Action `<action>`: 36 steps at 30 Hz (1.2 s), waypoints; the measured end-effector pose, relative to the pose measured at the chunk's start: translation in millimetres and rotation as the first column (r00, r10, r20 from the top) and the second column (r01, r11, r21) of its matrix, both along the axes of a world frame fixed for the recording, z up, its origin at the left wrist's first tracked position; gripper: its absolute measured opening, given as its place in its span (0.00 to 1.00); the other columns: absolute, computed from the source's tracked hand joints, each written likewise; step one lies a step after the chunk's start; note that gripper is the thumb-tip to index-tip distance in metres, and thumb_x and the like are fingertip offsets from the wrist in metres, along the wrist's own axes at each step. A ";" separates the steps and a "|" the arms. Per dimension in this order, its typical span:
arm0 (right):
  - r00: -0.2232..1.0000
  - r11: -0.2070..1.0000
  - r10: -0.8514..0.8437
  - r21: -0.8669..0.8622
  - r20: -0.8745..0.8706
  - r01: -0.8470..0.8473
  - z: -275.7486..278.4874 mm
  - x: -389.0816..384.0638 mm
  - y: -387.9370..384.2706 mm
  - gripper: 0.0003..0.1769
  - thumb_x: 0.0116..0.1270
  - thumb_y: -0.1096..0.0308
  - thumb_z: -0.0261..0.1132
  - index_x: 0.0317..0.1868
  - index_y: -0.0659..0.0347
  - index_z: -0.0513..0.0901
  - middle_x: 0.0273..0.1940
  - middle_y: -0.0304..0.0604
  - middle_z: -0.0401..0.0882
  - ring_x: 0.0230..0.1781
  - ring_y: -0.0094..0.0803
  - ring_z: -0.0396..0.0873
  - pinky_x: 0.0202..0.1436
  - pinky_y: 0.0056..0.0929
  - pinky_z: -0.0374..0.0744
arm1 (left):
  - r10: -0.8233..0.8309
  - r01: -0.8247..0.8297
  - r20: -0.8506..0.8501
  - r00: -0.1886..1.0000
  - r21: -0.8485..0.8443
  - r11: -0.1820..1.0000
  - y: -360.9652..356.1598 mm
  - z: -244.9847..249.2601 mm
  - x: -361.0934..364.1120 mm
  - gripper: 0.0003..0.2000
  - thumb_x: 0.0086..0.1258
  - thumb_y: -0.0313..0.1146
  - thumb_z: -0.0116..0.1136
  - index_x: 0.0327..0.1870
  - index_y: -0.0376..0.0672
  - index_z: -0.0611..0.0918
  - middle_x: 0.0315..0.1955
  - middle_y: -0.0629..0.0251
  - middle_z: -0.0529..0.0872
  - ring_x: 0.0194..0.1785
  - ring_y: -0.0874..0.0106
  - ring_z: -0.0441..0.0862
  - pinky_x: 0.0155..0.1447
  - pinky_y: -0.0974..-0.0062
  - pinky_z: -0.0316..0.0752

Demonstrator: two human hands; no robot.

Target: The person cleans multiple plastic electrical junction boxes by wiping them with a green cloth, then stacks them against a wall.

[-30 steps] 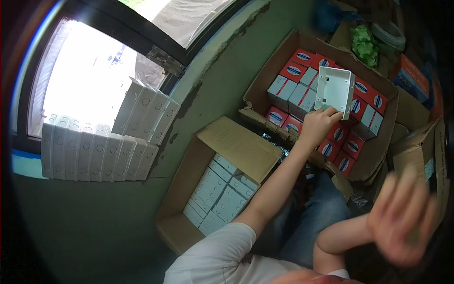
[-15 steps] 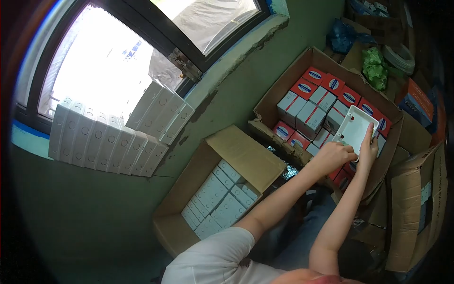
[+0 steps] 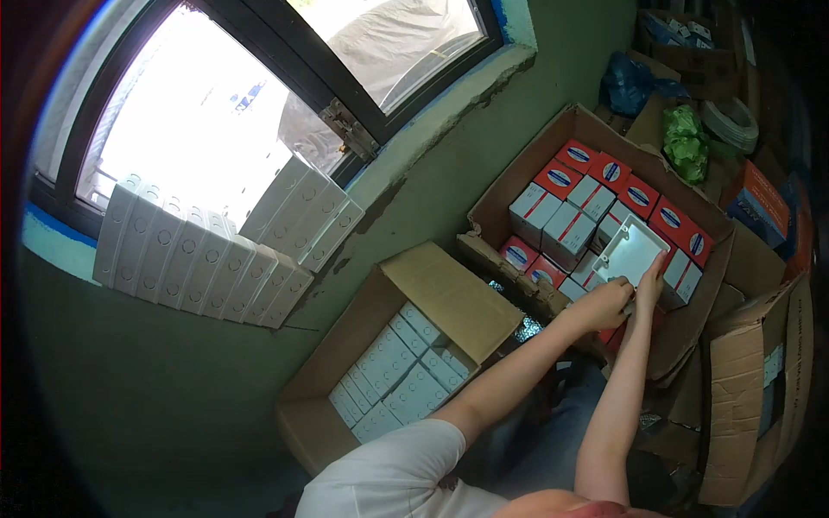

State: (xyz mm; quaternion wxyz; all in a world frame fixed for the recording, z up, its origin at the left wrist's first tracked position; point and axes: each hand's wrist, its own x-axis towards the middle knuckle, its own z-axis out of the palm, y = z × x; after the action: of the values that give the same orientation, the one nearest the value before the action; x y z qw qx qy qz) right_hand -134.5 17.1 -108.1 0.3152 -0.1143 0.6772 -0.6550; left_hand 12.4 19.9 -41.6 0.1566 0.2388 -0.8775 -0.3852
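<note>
Both my hands hold a white plastic back box (image 3: 634, 249) over a large cardboard carton (image 3: 518, 177) packed with red-and-white small boxes (image 3: 561, 224). My left hand (image 3: 607, 302) grips the box's lower left edge. My right hand (image 3: 649, 281) presses along its lower right side, fingers pointing up. The box's open side faces me.
A second open carton (image 3: 432, 289) of pale boxes (image 3: 393, 371) lies nearer me on the left. Rows of white back boxes (image 3: 207, 259) stand on the window sill. A green bag (image 3: 686, 142), a blue bag (image 3: 626, 82) and more cartons (image 3: 751, 380) crowd the right.
My right hand came up from my lap to the white box. Both hands brought the box lower over the carton, and it turned slightly.
</note>
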 end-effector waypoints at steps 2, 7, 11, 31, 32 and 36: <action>0.988 0.999 0.003 -0.043 0.154 0.003 33.0 12.3 4.7 0.49 0.70 0.29 0.47 0.68 0.72 0.67 0.62 0.56 0.74 0.61 0.45 0.75 0.62 0.38 0.72 | 0.078 -0.079 -0.125 0.989 -0.005 0.997 -6.1 -5.4 0.2 0.18 0.54 0.25 0.60 0.47 0.30 0.78 0.48 0.46 0.77 0.49 0.45 0.79 0.54 0.57 0.77; 0.969 0.979 0.156 -0.164 0.194 -0.125 61.3 22.6 6.5 0.48 0.71 0.31 0.47 0.74 0.66 0.58 0.68 0.54 0.66 0.68 0.44 0.66 0.67 0.41 0.66 | 0.393 -0.412 -0.142 0.908 -0.138 0.901 -8.5 7.8 5.9 0.17 0.53 0.23 0.60 0.47 0.33 0.80 0.55 0.47 0.72 0.49 0.46 0.80 0.53 0.54 0.77; 0.963 0.959 0.269 -0.103 0.031 -0.264 58.9 27.2 6.6 0.46 0.72 0.33 0.48 0.74 0.64 0.57 0.68 0.54 0.65 0.69 0.44 0.64 0.68 0.41 0.65 | 0.471 -0.464 -0.084 0.878 0.088 0.881 -27.7 -6.7 11.1 0.15 0.57 0.26 0.61 0.45 0.33 0.80 0.41 0.39 0.82 0.45 0.44 0.82 0.51 0.53 0.77; 0.960 0.939 0.146 -0.339 0.238 -0.059 88.5 52.5 6.3 0.41 0.75 0.38 0.49 0.74 0.59 0.53 0.67 0.51 0.64 0.65 0.41 0.68 0.64 0.39 0.69 | 0.359 -0.360 0.012 0.933 0.024 0.933 -15.0 33.7 10.7 0.12 0.64 0.33 0.57 0.47 0.39 0.80 0.38 0.48 0.85 0.44 0.53 0.84 0.44 0.60 0.76; 0.962 0.945 0.146 -0.321 0.231 -0.066 89.8 50.8 8.0 0.41 0.75 0.38 0.49 0.75 0.59 0.53 0.67 0.51 0.64 0.65 0.41 0.68 0.64 0.39 0.69 | 0.362 -0.358 -0.043 0.931 0.075 0.931 -13.3 36.0 9.9 0.13 0.60 0.31 0.56 0.46 0.39 0.80 0.40 0.48 0.85 0.46 0.47 0.81 0.46 0.55 0.74; 0.956 0.951 0.220 -0.260 0.194 -0.166 73.6 51.4 4.3 0.42 0.74 0.37 0.49 0.75 0.59 0.54 0.68 0.49 0.63 0.67 0.38 0.67 0.65 0.36 0.69 | 0.393 -0.375 -0.063 0.917 0.201 0.905 -17.0 33.3 9.6 0.14 0.58 0.29 0.56 0.46 0.39 0.80 0.41 0.48 0.85 0.47 0.48 0.81 0.47 0.57 0.75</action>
State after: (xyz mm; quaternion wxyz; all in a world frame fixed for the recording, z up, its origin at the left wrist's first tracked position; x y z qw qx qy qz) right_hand -83.1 21.4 -34.5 0.4350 -0.1443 0.5388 -0.7068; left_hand 21.9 2.9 -8.3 0.2511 0.4005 -0.7646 -0.4380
